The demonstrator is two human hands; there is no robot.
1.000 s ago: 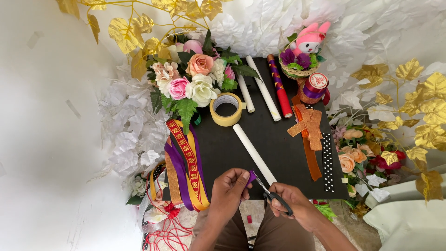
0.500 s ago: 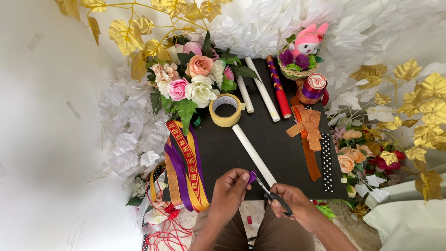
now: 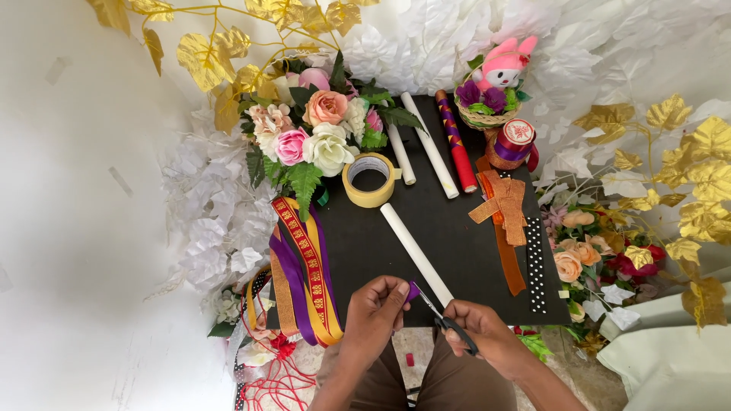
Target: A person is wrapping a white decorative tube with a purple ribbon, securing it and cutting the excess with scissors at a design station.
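Seen from above, the person's left hand (image 3: 375,312) pinches a small purple ribbon piece (image 3: 413,290) between closed fingers at the near edge of a black bench (image 3: 457,236). The right hand (image 3: 480,333) is wrapped around the handles of scissors (image 3: 440,318), whose blades reach the purple piece. Just beyond lie a white paper tube (image 3: 415,253), a roll of tape (image 3: 370,180), hanging ribbons (image 3: 301,274) and a flower bouquet (image 3: 316,141).
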